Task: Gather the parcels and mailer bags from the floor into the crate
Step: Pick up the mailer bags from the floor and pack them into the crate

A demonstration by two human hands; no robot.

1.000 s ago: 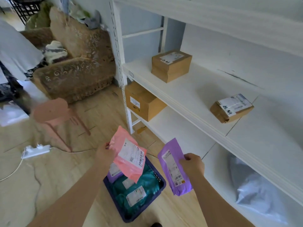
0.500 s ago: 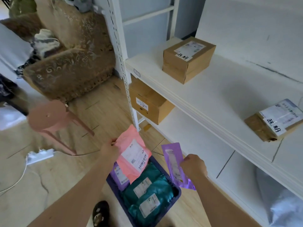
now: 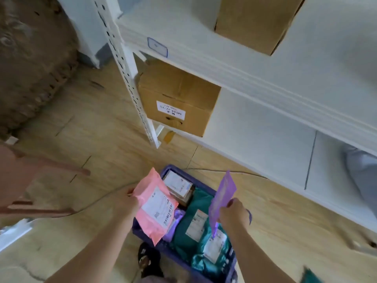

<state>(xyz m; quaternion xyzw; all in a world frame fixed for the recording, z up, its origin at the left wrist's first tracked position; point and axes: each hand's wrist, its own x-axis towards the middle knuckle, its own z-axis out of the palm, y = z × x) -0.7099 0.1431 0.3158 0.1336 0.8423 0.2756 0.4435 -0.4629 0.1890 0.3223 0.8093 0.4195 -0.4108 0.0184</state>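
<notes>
"What is different from a moment ago?"

"The biggest thing first. The person has bent down, so the white shelf unit (image 3: 265, 86) and the cardboard box (image 3: 179, 99) on its lower board look much closer, and the crate (image 3: 201, 183) on the wooden floor (image 3: 102, 129) is now right under the arms."

"And the crate itself?"

"It has not moved. It stands near the foot of the shelf and is already well filled with teal bags (image 3: 202, 201). At the far end I can see a small brown parcel (image 3: 178, 185), which the pink bag was hiding before."

"The two bags in the air?"

"Both have come lower. The pink mailer bag (image 3: 155, 207) hangs over the crate's left rim, and I cannot tell if its lower corner touches. The purple mailer bag (image 3: 221, 197) has turned edge-on and points down, with its tip on or just above a white label of the teal bags."

"The hands?"

"The left hand (image 3: 126, 203) holds the pink bag by its left edge, with the fingers curled behind it. The right hand (image 3: 232, 213) is closed round the middle of the purple bag. Neither has let go."

"So what does this mean for the job?"

"I judge the carrying is finished and only the release remains — the purple bag looks ready to go in first. I see no other parcel lying on the floor, but much of the floor is out of sight, and a teal scrap (image 3: 311, 275) at the lower right edge is too blurred to name."
</notes>
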